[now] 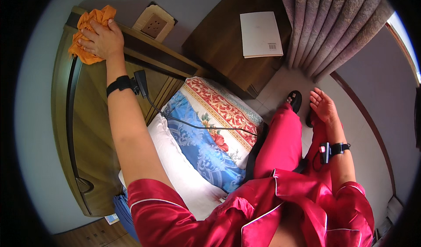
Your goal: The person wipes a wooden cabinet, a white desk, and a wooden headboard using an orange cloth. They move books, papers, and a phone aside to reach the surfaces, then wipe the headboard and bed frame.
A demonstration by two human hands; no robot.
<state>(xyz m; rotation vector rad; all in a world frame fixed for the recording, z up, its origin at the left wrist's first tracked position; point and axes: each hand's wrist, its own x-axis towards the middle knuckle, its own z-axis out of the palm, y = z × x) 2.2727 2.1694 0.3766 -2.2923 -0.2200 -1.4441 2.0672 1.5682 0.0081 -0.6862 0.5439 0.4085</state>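
Observation:
My left hand lies over a crumpled orange cloth, pressing it on the top corner of a wooden headboard. Its fingers are spread across the fabric; whether they grip it cannot be told. A black strap with a small device and cable sits on that forearm. My right hand hangs in the air over the floor beside my leg, holding nothing, its fingers slightly curled. Another strapped device is on the right wrist. Below the headboard are a white pillow and patterned bedding in blue, red and white.
A socket plate is on the wall just behind the headboard. A dark wooden bedside table bears a white booklet. Long curtains hang beside it. A black cable runs across the bedding from the left forearm.

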